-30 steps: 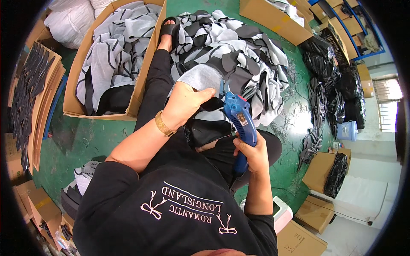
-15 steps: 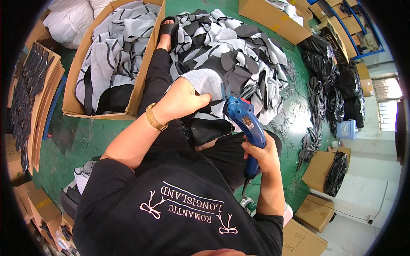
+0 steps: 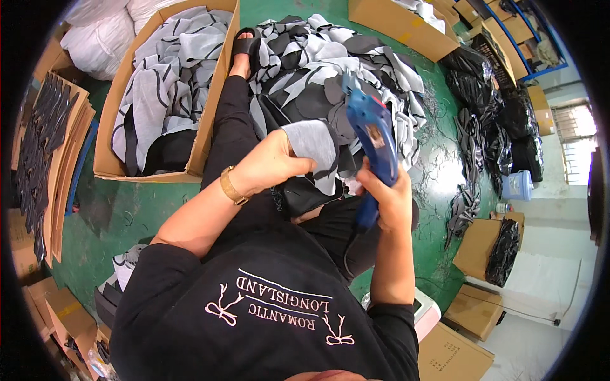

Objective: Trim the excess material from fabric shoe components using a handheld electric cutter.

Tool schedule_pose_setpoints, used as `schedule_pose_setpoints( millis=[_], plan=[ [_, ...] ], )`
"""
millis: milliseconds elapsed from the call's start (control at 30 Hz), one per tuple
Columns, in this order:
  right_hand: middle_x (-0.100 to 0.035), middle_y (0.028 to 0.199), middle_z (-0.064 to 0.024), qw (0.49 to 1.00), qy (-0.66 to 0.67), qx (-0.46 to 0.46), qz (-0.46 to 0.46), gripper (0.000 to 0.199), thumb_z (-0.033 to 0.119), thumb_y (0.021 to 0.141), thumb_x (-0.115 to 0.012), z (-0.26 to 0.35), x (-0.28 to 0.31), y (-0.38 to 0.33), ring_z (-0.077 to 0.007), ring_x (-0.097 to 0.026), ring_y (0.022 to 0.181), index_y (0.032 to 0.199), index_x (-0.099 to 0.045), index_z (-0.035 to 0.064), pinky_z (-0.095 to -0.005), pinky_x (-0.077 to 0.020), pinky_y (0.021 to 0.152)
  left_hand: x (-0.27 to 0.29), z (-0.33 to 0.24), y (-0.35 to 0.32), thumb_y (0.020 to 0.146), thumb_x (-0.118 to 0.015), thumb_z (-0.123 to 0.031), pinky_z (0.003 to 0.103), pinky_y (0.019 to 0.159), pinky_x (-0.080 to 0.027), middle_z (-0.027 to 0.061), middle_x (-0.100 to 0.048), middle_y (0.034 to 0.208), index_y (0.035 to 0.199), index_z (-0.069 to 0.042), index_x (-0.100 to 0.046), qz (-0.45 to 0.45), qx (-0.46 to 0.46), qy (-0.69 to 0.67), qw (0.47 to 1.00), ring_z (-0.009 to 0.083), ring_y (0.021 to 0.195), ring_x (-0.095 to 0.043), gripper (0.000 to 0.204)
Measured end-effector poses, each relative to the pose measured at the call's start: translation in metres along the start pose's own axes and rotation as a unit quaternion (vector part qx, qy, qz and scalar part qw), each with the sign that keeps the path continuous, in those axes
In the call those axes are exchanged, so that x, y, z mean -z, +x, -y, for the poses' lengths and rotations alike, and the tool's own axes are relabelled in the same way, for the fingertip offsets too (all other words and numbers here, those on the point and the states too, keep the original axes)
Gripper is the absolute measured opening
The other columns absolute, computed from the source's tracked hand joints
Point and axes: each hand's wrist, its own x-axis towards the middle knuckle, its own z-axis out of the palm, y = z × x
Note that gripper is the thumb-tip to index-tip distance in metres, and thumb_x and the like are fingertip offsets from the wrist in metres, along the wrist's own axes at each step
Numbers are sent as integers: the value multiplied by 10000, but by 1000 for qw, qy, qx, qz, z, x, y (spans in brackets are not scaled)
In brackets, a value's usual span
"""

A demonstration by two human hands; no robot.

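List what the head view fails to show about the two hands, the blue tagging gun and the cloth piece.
- Left hand: its fingertips are tucked behind the grey cloth piece.
- Blue tagging gun: its needle tip is hidden against the fabric pile; the right hand covers the trigger.
- Cloth piece: its lower part merges with dark fabric on the lap.
- Cardboard box of grey pieces: what lies deeper is covered by the top layer.

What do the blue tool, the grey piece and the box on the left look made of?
The blue tagging gun in the right hand looks like hard moulded plastic with a slight sheen. The grey piece in the left hand looks like soft matte fabric; it folds limply. The box is brown corrugated cardboard.
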Motion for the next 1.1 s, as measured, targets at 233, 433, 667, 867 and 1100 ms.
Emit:
schedule_pose_setpoints(
  millis=[233,433,667,867,1100],
  plan=[
    [-613,775,-26,983,-173,65,-18,356,123,671,-772,-7,-21,14,-95,-556,686,952,-597,-8,-254,-469,634,-25,16,-10,836,-593,13,280,870,-471,20,-618,1096,1234,-23,-515,-11,14,-111,994,113,998,-587,408],
    [-606,789,-30,999,-28,-15,42,362,83,697,-754,-20,-22,7,-121,-589,694,1002,-583,-9,-266,-492,623,-16,17,9,855,-656,-71,318,794,-517,64,-661,1018,1079,-6,-615,-98,73,-315,941,168,898,-644,236],
    [-472,633,-44,976,144,-106,126,338,200,696,-725,-46,30,-18,-143,-487,570,877,-533,-10,-271,-445,505,-1,13,10,841,-676,-64,303,784,-518,39,-660,987,1065,-28,-618,-100,36,-282,954,142,869,-639,234],
    [-464,592,-57,956,126,-196,176,362,202,640,-747,-52,41,-39,-151,-465,511,813,-511,-11,-260,-413,455,3,10,10,844,-673,-64,296,780,-517,32,-661,972,1066,-31,-614,-84,36,-268,959,128,857,-637,232],
    [-473,594,-67,956,129,-194,180,349,195,643,-739,-56,35,-36,-158,-472,506,823,-519,-7,-264,-414,452,1,15,10,848,-664,-48,288,788,-514,29,-660,976,1080,-32,-611,-61,44,-272,959,127,866,-636,238]
  ],
)
